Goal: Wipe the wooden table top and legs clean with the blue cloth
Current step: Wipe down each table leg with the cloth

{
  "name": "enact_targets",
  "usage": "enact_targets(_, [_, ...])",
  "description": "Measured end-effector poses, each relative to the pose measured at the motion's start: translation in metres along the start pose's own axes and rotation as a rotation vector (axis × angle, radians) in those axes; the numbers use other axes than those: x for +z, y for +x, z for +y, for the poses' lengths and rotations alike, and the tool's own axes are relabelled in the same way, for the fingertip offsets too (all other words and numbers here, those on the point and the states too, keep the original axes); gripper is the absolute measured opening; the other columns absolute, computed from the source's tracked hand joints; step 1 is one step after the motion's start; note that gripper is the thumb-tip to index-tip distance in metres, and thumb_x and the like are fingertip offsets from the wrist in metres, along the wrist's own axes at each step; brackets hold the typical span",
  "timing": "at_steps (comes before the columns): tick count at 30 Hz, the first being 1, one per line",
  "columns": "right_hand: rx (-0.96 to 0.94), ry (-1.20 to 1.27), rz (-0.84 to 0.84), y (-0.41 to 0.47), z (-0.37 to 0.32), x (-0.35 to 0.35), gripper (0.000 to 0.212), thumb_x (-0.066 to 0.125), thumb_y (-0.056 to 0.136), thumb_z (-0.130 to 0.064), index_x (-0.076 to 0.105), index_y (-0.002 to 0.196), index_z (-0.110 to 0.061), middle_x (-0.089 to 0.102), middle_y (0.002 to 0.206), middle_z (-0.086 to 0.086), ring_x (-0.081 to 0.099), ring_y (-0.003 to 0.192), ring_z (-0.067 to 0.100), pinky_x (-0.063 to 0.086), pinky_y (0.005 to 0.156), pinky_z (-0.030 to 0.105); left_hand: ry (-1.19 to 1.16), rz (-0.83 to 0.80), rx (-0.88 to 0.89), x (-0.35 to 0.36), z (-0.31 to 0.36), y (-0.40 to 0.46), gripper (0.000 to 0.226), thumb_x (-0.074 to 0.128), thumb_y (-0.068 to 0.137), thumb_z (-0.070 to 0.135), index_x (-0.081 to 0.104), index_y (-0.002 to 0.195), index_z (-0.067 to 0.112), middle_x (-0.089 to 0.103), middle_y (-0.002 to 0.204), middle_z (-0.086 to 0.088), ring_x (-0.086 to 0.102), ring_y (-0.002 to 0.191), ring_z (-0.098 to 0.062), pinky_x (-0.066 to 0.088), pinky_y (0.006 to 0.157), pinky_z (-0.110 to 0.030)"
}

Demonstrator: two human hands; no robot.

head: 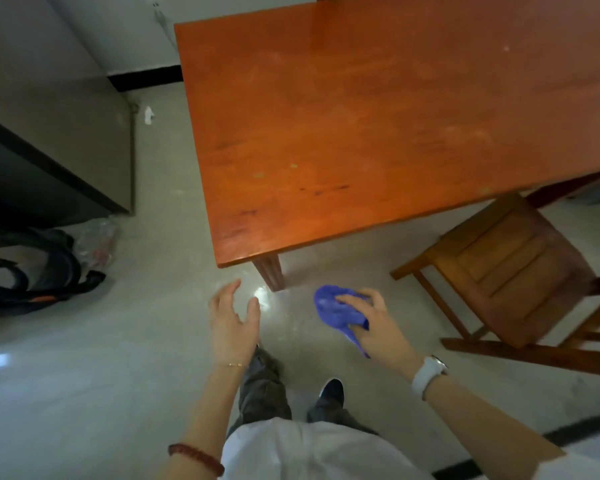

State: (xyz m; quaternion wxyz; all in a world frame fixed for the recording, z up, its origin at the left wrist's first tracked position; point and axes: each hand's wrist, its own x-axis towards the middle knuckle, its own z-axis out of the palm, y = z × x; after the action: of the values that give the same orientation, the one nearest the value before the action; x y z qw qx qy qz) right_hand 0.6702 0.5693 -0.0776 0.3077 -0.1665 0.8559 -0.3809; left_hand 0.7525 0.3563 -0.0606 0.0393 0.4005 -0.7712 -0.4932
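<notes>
The orange-brown wooden table top point(378, 126) fills the upper right, with faint dusty smears on it. One table leg point(270, 273) shows under its near corner. My right hand point(374, 323) grips the crumpled blue cloth point(333, 308) in the air, just short of that corner and to the right of the leg. To the left of the leg, my left hand point(234, 323) hovers above the floor with relaxed, spread fingers and holds nothing.
A wooden chair point(513, 268) stands at the right, partly under the table. A grey cabinet point(49, 150) is at the left, with a dark bag point(32, 268) and a plastic wrapper point(96, 244) on the floor beside it. My legs and one shoe point(331, 391) are below on shiny tiles.
</notes>
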Motion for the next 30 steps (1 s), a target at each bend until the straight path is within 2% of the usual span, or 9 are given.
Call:
enact_targets(5, [0.052, 0.155, 0.073, -0.001, 0.028, 0.011, 0.032, 0.052, 0.088, 0.003, 0.055, 0.118, -0.009, 0.052, 0.100, 0.001, 0.048, 0.101, 0.017, 0.033, 0.073, 0.006, -0.160, -0.421, -0.053, 0.050, -0.021, -0.029, 0.041, 0.058, 0.085, 0.002, 0.047, 0.121, 0.017, 0.047, 0.130, -0.008, 0.049, 0.113, -0.021, 0.046, 0.068, -0.006])
enact_targets(8, [0.035, 0.195, -0.041, 0.024, 0.054, 0.031, 0.034, 0.050, 0.090, 0.002, 0.051, 0.124, -0.001, 0.058, 0.114, 0.005, 0.049, 0.105, 0.013, 0.033, 0.077, -0.001, -0.157, -0.570, 0.051, 0.080, -0.045, -0.004, 0.054, 0.067, 0.080, 0.011, 0.037, 0.121, 0.030, 0.038, 0.136, 0.000, 0.041, 0.123, -0.017, 0.046, 0.083, -0.012])
enact_targets(10, [0.012, 0.213, -0.084, 0.045, 0.073, 0.047, 0.035, 0.048, 0.092, 0.000, 0.049, 0.127, -0.002, 0.054, 0.124, 0.005, 0.049, 0.114, 0.015, 0.036, 0.085, 0.005, -0.074, -0.617, 0.188, 0.097, -0.070, 0.023, 0.063, 0.070, 0.069, 0.038, 0.036, 0.121, 0.033, 0.038, 0.133, 0.003, 0.038, 0.125, -0.010, 0.036, 0.097, -0.012])
enact_targets(13, [-0.059, 0.224, -0.077, 0.082, 0.110, 0.071, 0.033, 0.046, 0.093, 0.003, 0.051, 0.125, -0.001, 0.051, 0.120, -0.002, 0.049, 0.112, 0.012, 0.036, 0.084, 0.000, 0.154, -0.640, 0.414, 0.120, -0.117, 0.068, 0.068, 0.058, 0.056, 0.059, 0.046, 0.116, 0.029, 0.034, 0.135, 0.005, 0.033, 0.126, -0.007, 0.024, 0.101, -0.012])
enact_targets(17, [-0.193, 0.109, -0.036, 0.146, 0.166, 0.096, 0.033, 0.045, 0.093, 0.001, 0.054, 0.124, -0.006, 0.054, 0.121, -0.003, 0.050, 0.105, -0.005, 0.033, 0.084, -0.001, 0.307, -0.525, 0.704, 0.152, -0.175, 0.129, 0.066, 0.055, 0.062, 0.058, 0.058, 0.115, 0.019, 0.036, 0.131, 0.011, 0.038, 0.120, -0.005, 0.029, 0.099, -0.016])
enact_targets(19, [-0.229, 0.103, -0.021, 0.176, 0.196, 0.110, 0.030, 0.045, 0.094, 0.000, 0.054, 0.123, -0.004, 0.053, 0.120, -0.003, 0.049, 0.094, -0.020, 0.034, 0.081, -0.001, 0.296, -0.580, 0.699, 0.170, -0.198, 0.151, 0.071, 0.061, 0.066, 0.050, 0.041, 0.130, 0.028, 0.047, 0.122, 0.016, 0.046, 0.104, 0.012, 0.036, 0.091, -0.008])
enact_targets(21, [-0.280, 0.086, 0.005, 0.202, 0.219, 0.121, 0.026, 0.044, 0.094, -0.004, 0.058, 0.116, -0.002, 0.056, 0.117, 0.000, 0.050, 0.094, -0.017, 0.035, 0.083, 0.000, 0.304, -0.621, 0.678, 0.187, -0.219, 0.167, 0.074, 0.065, 0.066, 0.045, 0.028, 0.130, 0.042, 0.055, 0.111, 0.011, 0.052, 0.089, 0.009, 0.042, 0.084, -0.011])
enact_targets(27, [-0.410, 0.139, 0.113, 0.242, 0.253, 0.136, 0.027, 0.042, 0.093, 0.003, 0.057, 0.092, -0.019, 0.061, 0.090, -0.011, 0.055, 0.078, -0.018, 0.039, 0.077, 0.003, 0.429, -0.554, 0.820, 0.234, -0.270, 0.203, 0.072, 0.051, 0.058, 0.063, 0.058, 0.112, 0.016, 0.052, 0.119, 0.003, 0.044, 0.113, -0.009, 0.032, 0.098, -0.021])
enact_targets(30, [-0.447, 0.296, 0.190, 0.240, 0.259, 0.145, 0.028, 0.044, 0.093, -0.001, 0.058, 0.086, -0.024, 0.066, 0.080, -0.019, 0.057, 0.075, -0.013, 0.042, 0.075, 0.005, 0.353, -0.490, 0.704, 0.242, -0.280, 0.203, 0.047, 0.065, 0.070, 0.048, 0.055, 0.104, 0.017, 0.059, 0.101, 0.001, 0.055, 0.095, -0.017, 0.040, 0.080, -0.019])
